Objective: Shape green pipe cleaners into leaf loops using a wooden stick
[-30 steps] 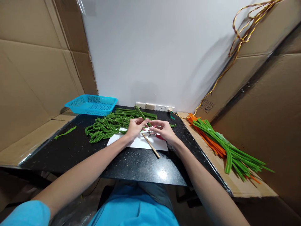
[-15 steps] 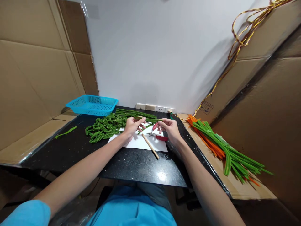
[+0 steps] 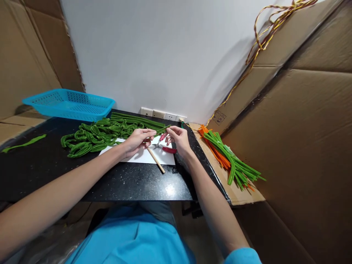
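Observation:
A dark green pipe cleaner [image 3: 163, 129] is stretched between my hands above a white sheet [image 3: 137, 158]. My left hand [image 3: 137, 142] pinches its left end, and my right hand [image 3: 178, 138] grips the right end between thumb and fingers. Just below them, pliers with red handles [image 3: 168, 150] lie spread on the sheet. A wooden stick [image 3: 156, 160] rests beside the pliers, sticking out past the sheet's front edge. To the left of my left hand is a pile of looped dark green pipe cleaners [image 3: 88, 137]. Straight dark green ones [image 3: 134, 119] lie behind it.
A blue plastic basket [image 3: 73, 106] stands at the back left of the black table [image 3: 123, 183]. One light green strip [image 3: 26, 142] lies at the far left. On cardboard at right are orange [image 3: 217, 154] and bright green pipe cleaners [image 3: 238, 165]. Wall sockets [image 3: 158, 114] line the back.
The view has swung right, so everything appears further left. Both hands still hold the green pipe cleaner; the piece showing between them looks thinner and slants up to the right.

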`<state>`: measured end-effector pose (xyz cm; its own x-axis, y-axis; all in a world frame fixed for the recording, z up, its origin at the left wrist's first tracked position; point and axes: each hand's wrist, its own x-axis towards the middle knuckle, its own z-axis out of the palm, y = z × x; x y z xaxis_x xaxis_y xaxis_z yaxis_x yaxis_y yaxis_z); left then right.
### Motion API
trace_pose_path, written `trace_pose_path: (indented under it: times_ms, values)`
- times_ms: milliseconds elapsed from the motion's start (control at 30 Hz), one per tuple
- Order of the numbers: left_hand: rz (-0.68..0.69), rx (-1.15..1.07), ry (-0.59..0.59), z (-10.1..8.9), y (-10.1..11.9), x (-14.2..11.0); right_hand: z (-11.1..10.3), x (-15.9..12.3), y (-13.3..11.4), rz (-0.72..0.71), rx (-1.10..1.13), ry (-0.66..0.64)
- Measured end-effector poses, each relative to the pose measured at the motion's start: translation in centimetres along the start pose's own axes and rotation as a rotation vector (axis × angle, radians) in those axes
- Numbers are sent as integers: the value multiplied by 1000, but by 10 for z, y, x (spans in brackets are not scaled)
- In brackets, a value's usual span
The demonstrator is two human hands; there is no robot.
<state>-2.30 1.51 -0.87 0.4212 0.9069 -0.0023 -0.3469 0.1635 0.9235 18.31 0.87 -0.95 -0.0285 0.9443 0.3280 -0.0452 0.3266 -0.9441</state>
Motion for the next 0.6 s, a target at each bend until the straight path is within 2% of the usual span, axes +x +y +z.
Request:
trace_pose_path:
  times_ms: [167, 400, 433, 533, 600]
  values:
    - [21, 18, 29, -3, 0, 3, -1, 0, 0, -37, -36, 40]
    - [72, 45, 67, -8, -1, 6, -1, -6, -9, -122, -167, 26]
    - [78, 51, 68, -9, 0, 6, -1, -8, -10, -170, -238, 35]
    - [89, 77, 68, -9, 1, 6, -1, -11, -10, -444, -663, 51]
    - [84, 98, 62, -9, 1, 6, 0, -12, -6, -593, -848, 38]
